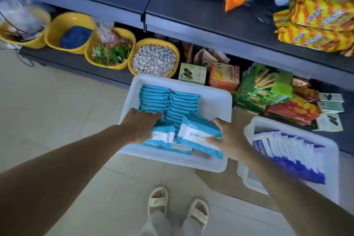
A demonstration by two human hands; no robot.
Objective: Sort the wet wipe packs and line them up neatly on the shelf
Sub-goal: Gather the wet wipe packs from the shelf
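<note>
Packs of teal wet wipes (168,101) stand in two rows inside the white bin (216,101). Your right hand (228,138) grips one pack (199,138) at the bin's near edge — its long axis runs left-right. Your left hand (141,126) rests flat on the left row, fingers fairly straight.

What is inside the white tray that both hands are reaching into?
The white tray holds two rows of teal wet wipe packs standing on edge. The right hand grips a stack of packs; the left hand covers others, so the tray floor beneath is hidden.
</note>
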